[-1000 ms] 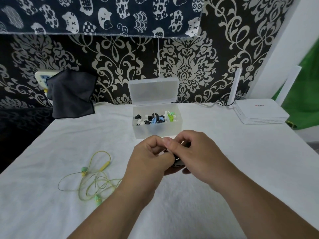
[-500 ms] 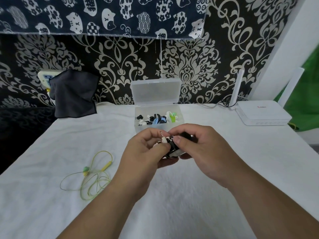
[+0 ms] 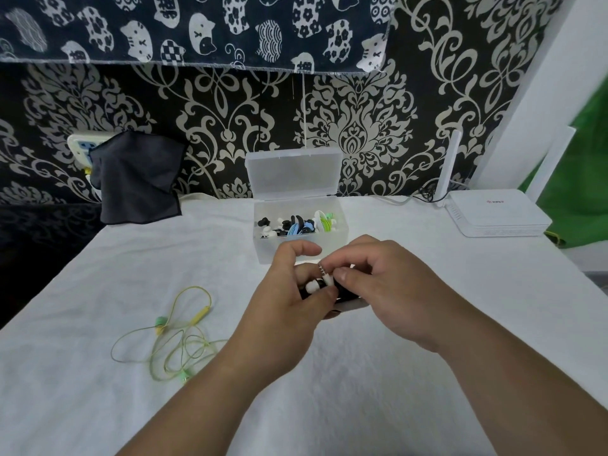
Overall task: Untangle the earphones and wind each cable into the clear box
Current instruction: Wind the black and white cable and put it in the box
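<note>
With my left hand (image 3: 289,292) and right hand (image 3: 386,291) both in a pinching grip on the wound black-and-white earphones (image 3: 312,286), the open clear box (image 3: 263,250) lies just beyond at 12 o'clock, and the tangled yellow-green earphones (image 3: 201,314) lie at 8 o'clock, nearer my left hand.

White cloth, matt and faintly nubbly, covers the surface (image 3: 427,324). On it the box (image 3: 332,248) is frosted clear plastic; right of the box, the router (image 3: 493,215) is smooth white plastic.
</note>
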